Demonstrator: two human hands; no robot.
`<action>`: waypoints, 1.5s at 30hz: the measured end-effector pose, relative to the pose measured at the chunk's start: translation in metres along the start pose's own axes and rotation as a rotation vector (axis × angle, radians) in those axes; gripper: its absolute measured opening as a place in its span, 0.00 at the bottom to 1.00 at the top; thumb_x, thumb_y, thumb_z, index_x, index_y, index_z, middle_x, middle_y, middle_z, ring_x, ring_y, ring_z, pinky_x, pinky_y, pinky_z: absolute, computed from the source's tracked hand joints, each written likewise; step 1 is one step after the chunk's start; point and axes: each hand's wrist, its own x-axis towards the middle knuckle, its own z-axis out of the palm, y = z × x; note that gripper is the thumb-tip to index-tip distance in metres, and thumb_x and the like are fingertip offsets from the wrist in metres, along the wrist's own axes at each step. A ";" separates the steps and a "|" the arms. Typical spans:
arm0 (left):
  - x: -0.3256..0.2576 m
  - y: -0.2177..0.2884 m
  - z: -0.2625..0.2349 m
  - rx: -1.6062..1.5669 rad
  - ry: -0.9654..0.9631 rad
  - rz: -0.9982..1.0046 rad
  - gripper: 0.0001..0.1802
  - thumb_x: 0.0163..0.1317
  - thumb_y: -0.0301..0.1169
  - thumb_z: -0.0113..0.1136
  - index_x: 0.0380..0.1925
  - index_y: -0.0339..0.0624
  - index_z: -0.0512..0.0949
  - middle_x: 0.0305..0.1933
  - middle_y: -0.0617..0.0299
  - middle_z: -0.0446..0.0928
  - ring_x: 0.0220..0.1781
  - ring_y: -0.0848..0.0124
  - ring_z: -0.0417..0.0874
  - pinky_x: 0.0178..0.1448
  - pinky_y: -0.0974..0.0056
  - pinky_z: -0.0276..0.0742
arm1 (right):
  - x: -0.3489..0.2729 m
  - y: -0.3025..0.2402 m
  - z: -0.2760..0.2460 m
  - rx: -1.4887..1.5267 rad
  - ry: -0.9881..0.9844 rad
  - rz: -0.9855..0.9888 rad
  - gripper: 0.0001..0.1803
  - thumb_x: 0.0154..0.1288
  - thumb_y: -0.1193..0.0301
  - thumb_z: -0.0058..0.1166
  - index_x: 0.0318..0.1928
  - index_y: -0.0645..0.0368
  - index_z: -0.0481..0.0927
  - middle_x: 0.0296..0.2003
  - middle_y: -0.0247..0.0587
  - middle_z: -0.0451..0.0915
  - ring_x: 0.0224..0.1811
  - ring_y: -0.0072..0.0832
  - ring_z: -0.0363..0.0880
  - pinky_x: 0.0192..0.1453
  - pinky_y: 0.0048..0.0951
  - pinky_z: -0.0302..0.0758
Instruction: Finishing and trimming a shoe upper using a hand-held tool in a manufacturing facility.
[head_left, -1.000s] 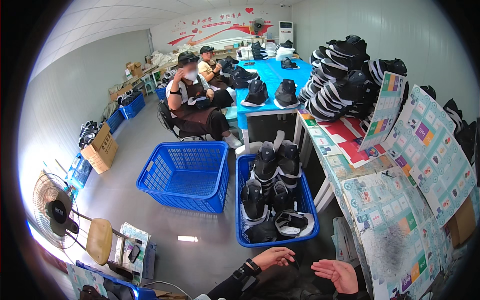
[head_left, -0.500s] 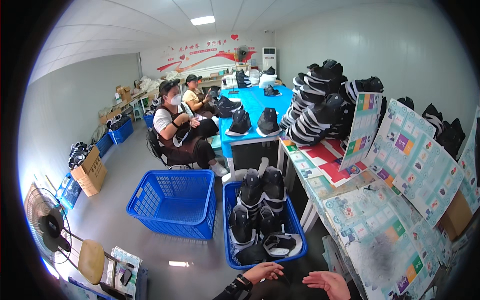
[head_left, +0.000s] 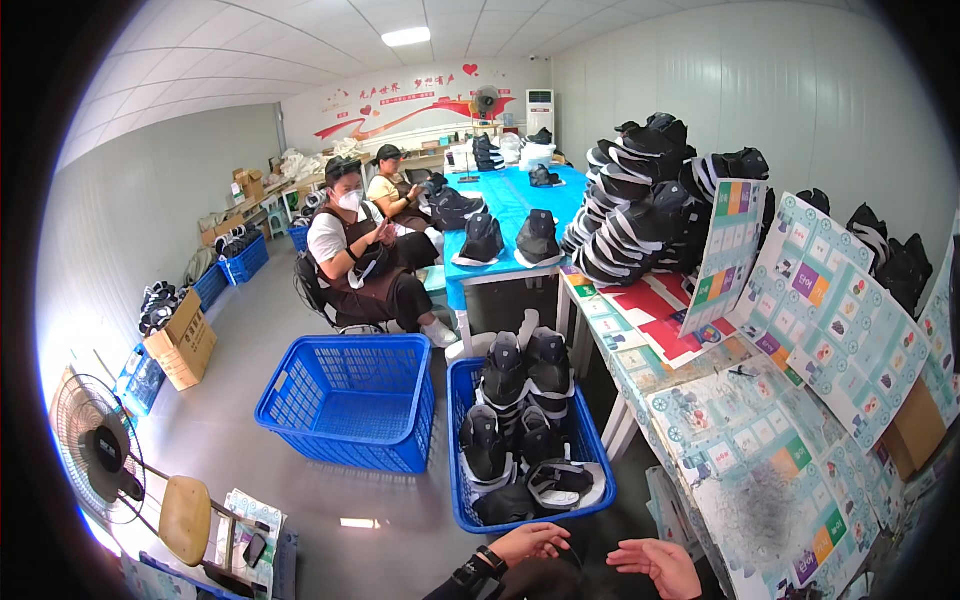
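Note:
Low in the view, my left hand [head_left: 535, 543] hangs in front of the blue basket's near edge, its fingers loosely bent and apart, with nothing seen in them. To its right, my right hand [head_left: 655, 568] is held palm inward with fingers stretched out and thumb apart, also holding nothing. Dark, blurred material lies below and between them; I cannot make out what it is. Just beyond stands a blue plastic basket [head_left: 457, 478] holding several black shoe uppers [head_left: 505, 365] with white edges. One upper [head_left: 562, 484] lies on its side at the basket's near end.
Another blue basket [head_left: 420, 425] stands to the left. At right, a worktable [head_left: 690, 440] carries printed boards [head_left: 850, 320] and tall stacks of uppers [head_left: 620, 220]. Two people sit by a blue-topped table [head_left: 520, 200]. A fan [head_left: 103, 450] and stool [head_left: 183, 525] stand at lower left.
The view has shifted very slightly. My hands have hardly moved. The nearer seated person's head has turned and their hands have come up a little.

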 end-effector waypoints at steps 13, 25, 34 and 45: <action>0.004 -0.004 0.000 0.015 -0.021 0.006 0.20 0.85 0.40 0.50 0.65 0.41 0.79 0.56 0.61 0.86 0.47 0.77 0.85 0.52 0.73 0.79 | 0.000 0.002 0.001 0.001 0.001 0.005 0.27 0.85 0.55 0.50 0.65 0.67 0.80 0.54 0.51 0.89 0.57 0.36 0.89 0.63 0.34 0.82; 0.003 -0.010 -0.005 0.008 -0.029 0.010 0.20 0.85 0.44 0.51 0.64 0.45 0.80 0.56 0.64 0.87 0.47 0.79 0.86 0.51 0.75 0.77 | 0.000 0.006 -0.001 -0.005 0.004 0.005 0.27 0.85 0.55 0.50 0.65 0.67 0.80 0.54 0.50 0.89 0.57 0.36 0.89 0.63 0.34 0.82; 0.002 -0.015 -0.009 0.011 -0.039 0.023 0.20 0.85 0.44 0.51 0.64 0.46 0.80 0.56 0.64 0.87 0.47 0.79 0.85 0.50 0.75 0.77 | -0.001 0.008 -0.001 0.001 0.014 0.025 0.27 0.85 0.54 0.50 0.65 0.67 0.80 0.54 0.51 0.89 0.57 0.36 0.89 0.64 0.35 0.82; -0.011 -0.005 -0.013 0.087 0.102 0.008 0.19 0.84 0.40 0.53 0.63 0.40 0.80 0.56 0.61 0.88 0.46 0.77 0.87 0.47 0.74 0.78 | 0.010 -0.004 0.010 -0.002 0.072 0.006 0.28 0.88 0.60 0.36 0.65 0.76 0.76 0.57 0.66 0.85 0.61 0.52 0.87 0.66 0.46 0.83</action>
